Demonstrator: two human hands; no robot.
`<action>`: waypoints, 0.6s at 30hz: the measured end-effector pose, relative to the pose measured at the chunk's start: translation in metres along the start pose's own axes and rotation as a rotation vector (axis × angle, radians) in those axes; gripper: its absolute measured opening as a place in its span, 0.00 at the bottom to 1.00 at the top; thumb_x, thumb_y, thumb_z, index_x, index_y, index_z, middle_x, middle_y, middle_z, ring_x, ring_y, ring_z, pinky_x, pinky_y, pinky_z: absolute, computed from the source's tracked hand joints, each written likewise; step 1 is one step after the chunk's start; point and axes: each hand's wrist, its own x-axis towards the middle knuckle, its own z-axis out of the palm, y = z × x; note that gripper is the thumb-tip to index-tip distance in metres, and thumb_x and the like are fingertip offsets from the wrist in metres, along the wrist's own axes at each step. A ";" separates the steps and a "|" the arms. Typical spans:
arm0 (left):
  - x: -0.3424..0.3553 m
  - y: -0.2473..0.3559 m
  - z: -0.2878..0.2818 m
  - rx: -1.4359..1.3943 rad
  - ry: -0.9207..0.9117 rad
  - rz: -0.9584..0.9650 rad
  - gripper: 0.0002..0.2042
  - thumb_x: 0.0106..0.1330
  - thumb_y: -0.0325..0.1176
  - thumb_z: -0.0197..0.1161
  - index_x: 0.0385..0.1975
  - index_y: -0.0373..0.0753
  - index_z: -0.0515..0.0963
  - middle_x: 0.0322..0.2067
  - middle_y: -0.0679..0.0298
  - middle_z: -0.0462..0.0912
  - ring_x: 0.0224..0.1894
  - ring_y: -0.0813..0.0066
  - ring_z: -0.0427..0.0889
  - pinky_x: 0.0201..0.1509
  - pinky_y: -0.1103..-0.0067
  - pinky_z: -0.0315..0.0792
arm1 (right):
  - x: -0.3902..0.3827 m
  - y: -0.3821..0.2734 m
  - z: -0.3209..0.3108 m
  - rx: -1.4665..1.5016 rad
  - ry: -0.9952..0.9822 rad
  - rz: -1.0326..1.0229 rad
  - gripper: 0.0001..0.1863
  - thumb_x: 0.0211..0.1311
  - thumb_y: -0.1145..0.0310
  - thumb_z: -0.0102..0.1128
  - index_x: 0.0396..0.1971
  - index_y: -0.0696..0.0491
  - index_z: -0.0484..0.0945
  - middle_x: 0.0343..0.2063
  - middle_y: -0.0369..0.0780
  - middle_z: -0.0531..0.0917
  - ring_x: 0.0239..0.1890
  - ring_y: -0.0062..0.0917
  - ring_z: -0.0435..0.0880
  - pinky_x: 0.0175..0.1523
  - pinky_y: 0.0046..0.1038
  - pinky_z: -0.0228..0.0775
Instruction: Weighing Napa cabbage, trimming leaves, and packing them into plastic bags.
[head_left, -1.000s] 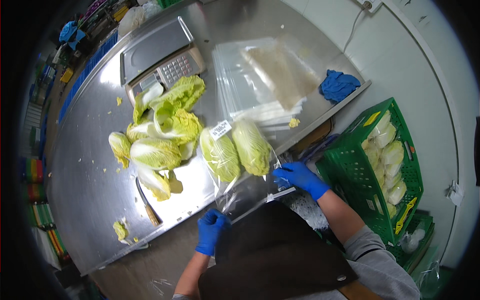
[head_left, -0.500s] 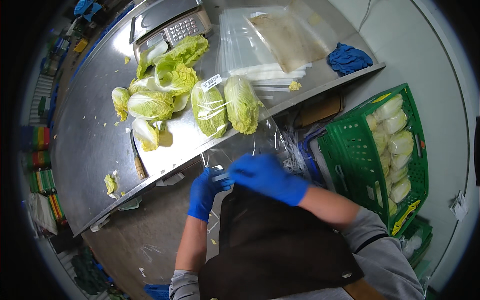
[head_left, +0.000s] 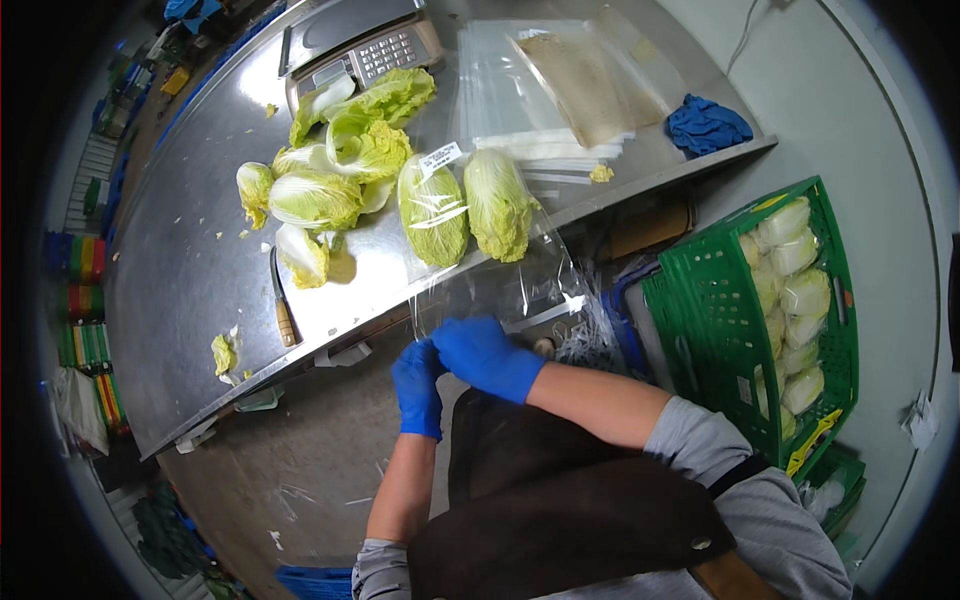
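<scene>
Two Chinese cabbages, the left one (head_left: 432,215) and the right one (head_left: 498,205), lie side by side in a clear plastic bag (head_left: 475,290) at the table's front edge. A white printed label shows above the left one. The bag's loose end hangs over the edge toward me. My left hand (head_left: 416,385), in a blue glove, is closed with fingertips pinching the bag's near corner. Beside it, touching, my blue-gloved right hand (head_left: 485,355) is closed on the same edge; its fingertips are partly hidden. A pale strip (head_left: 545,313) stretches off to the right of my right hand.
Loose cabbage and leaves (head_left: 315,200) lie left of the bag, with a wooden-handled knife (head_left: 284,315) near the edge. Behind are a scale (head_left: 385,50), flat bags (head_left: 490,80) and a blue cloth (head_left: 708,125). A green crate (head_left: 715,310) of bagged cabbages stands right.
My right hand has moved left and down against my left hand. The pale strip, earlier between both hands, now lies to the right. The view has shifted slightly.
</scene>
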 end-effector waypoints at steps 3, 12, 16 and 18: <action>0.000 0.006 0.004 -0.176 0.038 -0.055 0.13 0.66 0.33 0.50 0.37 0.29 0.77 0.32 0.54 0.81 0.32 0.66 0.82 0.37 0.76 0.77 | -0.040 0.015 0.005 0.079 -0.079 -0.125 0.04 0.50 0.70 0.56 0.26 0.51 0.76 0.23 0.40 0.77 0.23 0.33 0.80 0.25 0.33 0.72; 0.004 -0.005 -0.002 -0.189 -0.021 -0.091 0.12 0.64 0.34 0.51 0.36 0.32 0.78 0.32 0.58 0.81 0.31 0.70 0.80 0.37 0.76 0.76 | -0.029 0.004 -0.024 0.202 0.195 -0.021 0.06 0.54 0.65 0.56 0.29 0.50 0.74 0.27 0.39 0.75 0.24 0.33 0.80 0.25 0.34 0.72; 0.002 0.005 0.011 -0.167 0.030 -0.144 0.11 0.64 0.34 0.52 0.33 0.34 0.78 0.29 0.61 0.80 0.30 0.72 0.79 0.36 0.77 0.75 | -0.007 0.009 0.008 0.060 0.047 0.030 0.05 0.55 0.66 0.55 0.28 0.50 0.74 0.25 0.40 0.76 0.24 0.34 0.81 0.26 0.34 0.73; -0.002 -0.001 0.007 -0.142 0.037 -0.081 0.11 0.64 0.33 0.51 0.32 0.34 0.79 0.28 0.61 0.80 0.30 0.73 0.79 0.37 0.76 0.75 | -0.012 0.013 0.010 0.073 0.084 -0.016 0.05 0.54 0.65 0.55 0.26 0.50 0.74 0.23 0.40 0.75 0.23 0.33 0.81 0.26 0.34 0.72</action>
